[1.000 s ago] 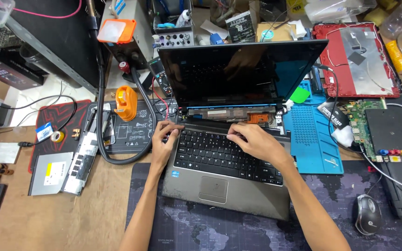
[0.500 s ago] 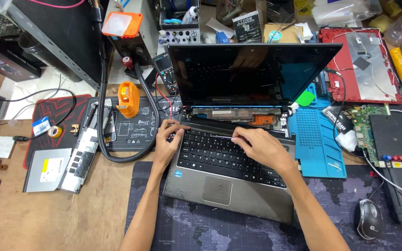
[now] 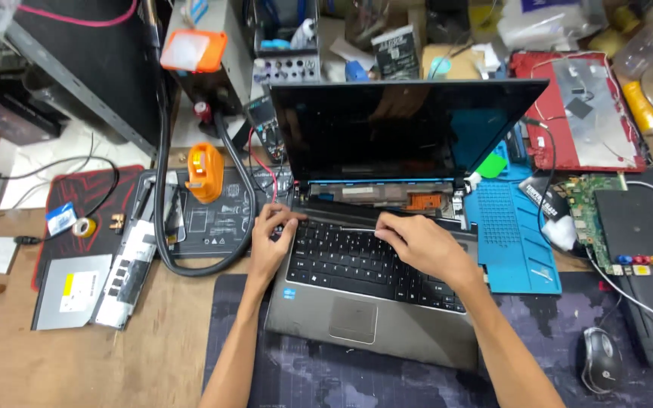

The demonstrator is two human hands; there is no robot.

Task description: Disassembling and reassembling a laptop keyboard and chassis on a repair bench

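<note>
An open grey laptop sat on a dark mat on the wooden tabletop, its dark screen upright. Both hands were at the top edge of the keyboard, well apart from each other. The left hand curled its fingers on the narrow strip above the keys at the left corner; the right hand pressed on the same strip nearer the middle. A black mouse lay to the right, a blue mat beside the hinge.

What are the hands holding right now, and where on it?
Both hands grip the laptop's loose dark strip above the keyboard: left hand at its left end, right hand near its middle.
</note>
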